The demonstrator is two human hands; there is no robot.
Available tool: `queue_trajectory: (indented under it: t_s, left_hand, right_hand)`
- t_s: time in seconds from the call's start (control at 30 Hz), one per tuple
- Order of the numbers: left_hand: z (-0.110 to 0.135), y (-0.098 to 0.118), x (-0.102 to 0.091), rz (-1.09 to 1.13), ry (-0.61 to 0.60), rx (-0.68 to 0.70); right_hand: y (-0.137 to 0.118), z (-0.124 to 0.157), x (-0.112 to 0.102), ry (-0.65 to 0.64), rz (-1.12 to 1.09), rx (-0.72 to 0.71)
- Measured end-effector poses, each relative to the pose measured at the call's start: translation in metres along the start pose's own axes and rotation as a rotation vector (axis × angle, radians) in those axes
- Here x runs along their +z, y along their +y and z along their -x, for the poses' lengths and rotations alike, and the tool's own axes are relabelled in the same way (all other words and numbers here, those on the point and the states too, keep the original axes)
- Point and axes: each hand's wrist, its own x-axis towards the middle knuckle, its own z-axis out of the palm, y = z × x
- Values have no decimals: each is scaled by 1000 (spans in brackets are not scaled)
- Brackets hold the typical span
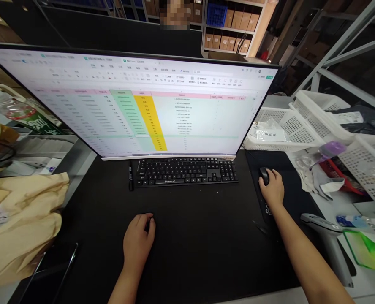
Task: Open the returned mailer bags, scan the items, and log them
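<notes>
My right hand (pixel 273 188) is wrapped over a black computer mouse (pixel 264 175) on a dark mouse pad (pixel 282 169). My left hand (pixel 139 236) rests on the black desk mat (pixel 187 236), loosely curled, with a gap between thumb and forefinger and nothing seen in it. Beyond the left hand lies a black keyboard (pixel 187 172), untouched, with a black marker pen (pixel 131 177) at its left end. Behind the keyboard stands a large monitor (pixel 187 114) showing a spreadsheet with green and yellow columns.
White plastic baskets (pixel 282 145) and a grey barcode scanner (pixel 330 236) are on the right. Brown paper packaging (pixel 25 228), a phone (pixel 50 270) and a green-labelled bottle (pixel 29 114) are on the left. Shelves with boxes (pixel 228 42) stand behind, where a person is partly visible.
</notes>
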Motion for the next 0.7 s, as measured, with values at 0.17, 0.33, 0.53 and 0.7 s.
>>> queue_trajectory:
  t_s: [0.17, 0.33, 0.53, 0.7]
  left_hand:
    - [0, 0, 0, -2, 5, 4]
    - [0, 0, 0, 5, -2, -1]
    - [0, -1, 1, 8, -5, 4]
    - [0, -1, -1, 8, 1, 5]
  right_hand:
    - [-1, 0, 0, -24, 25, -11]
    - [0, 0, 2, 10, 4, -13]
    - [3, 0, 4, -3, 13, -27]
    - [3, 0, 5, -9, 26, -28]
